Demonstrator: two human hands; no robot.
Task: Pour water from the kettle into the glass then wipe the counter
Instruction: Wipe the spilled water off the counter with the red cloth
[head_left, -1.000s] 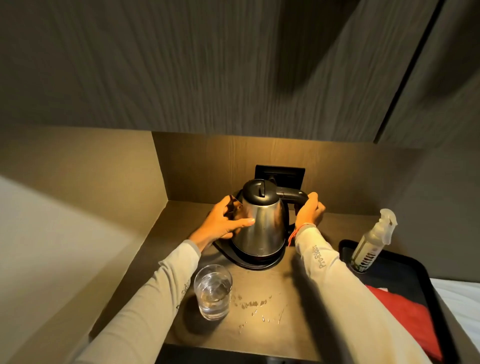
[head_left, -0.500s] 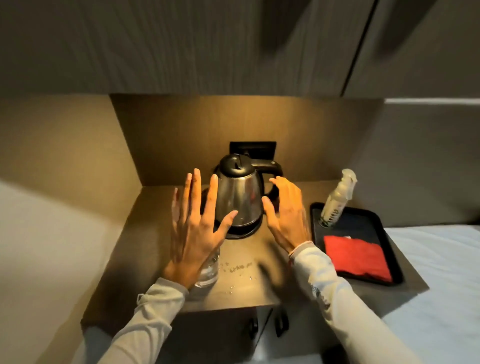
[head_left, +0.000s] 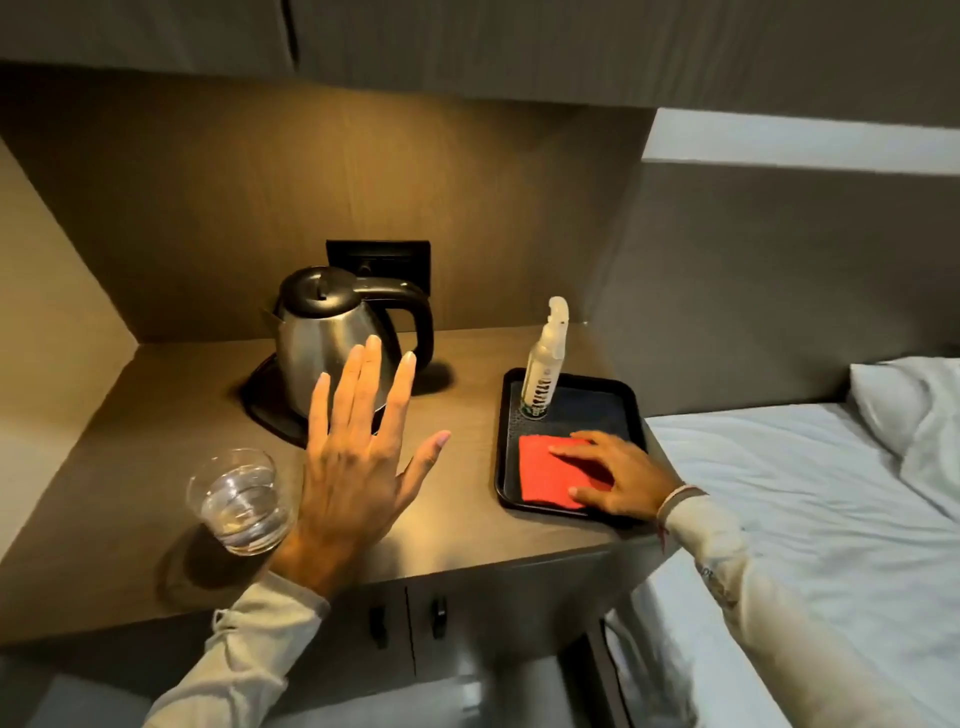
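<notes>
A steel kettle with a black lid and handle stands on its black base at the back of the brown counter. At the front left, a clear glass holds water. My left hand hovers above the counter between glass and kettle, fingers spread, holding nothing. On the black tray at the right lies a folded red cloth. My right hand rests flat on that cloth, fingers spread, thumb at its near edge. The spot where drops lay is hidden by my left hand.
A white spray bottle stands upright at the tray's back left corner. A black wall socket sits behind the kettle. Cabinets hang overhead, cupboard doors lie below the counter, and a white bed adjoins on the right.
Both hands came off the kettle, which stays on its base. My right hand moved right onto the red cloth. My left hand stayed raised and open. The view drew back and turned right.
</notes>
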